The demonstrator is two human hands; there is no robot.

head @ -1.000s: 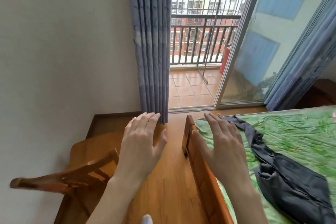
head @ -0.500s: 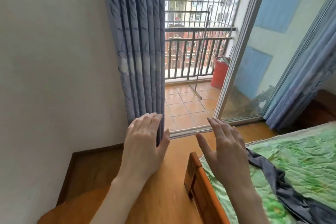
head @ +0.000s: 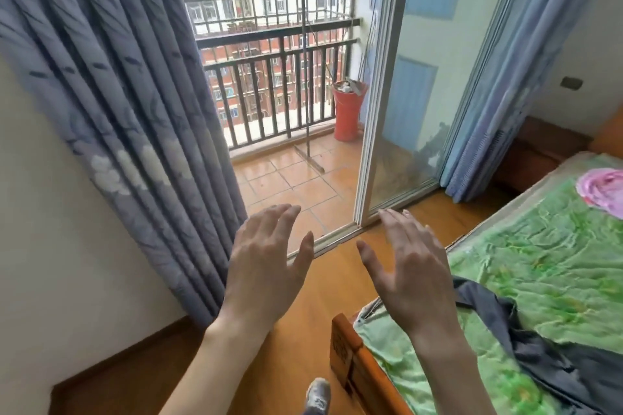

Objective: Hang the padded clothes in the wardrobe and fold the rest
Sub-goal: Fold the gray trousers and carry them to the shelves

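Observation:
A dark grey garment [head: 553, 357] lies spread on the green bed sheet [head: 539, 266] at the lower right, partly cut off by the frame edge. My left hand [head: 266, 266] is held out in front of me with straight fingers, holding nothing, over the wooden floor. My right hand [head: 408, 269] is raised the same way beside the bed's foot corner, fingers straight and empty, just left of the garment and not touching it. No wardrobe is in view.
The bed's wooden footboard [head: 350, 360] stands at the bottom centre. A blue-grey curtain [head: 128, 104] hangs at the left by the wall. The sliding glass door [head: 397, 111] is open onto a tiled balcony with a railing, a drying rack and a red bucket [head: 347, 111].
The view has lifted and turned toward the balcony; the wooden chair at the lower left has dropped out of view. Both hands stay raised and empty, keeping the same pose.

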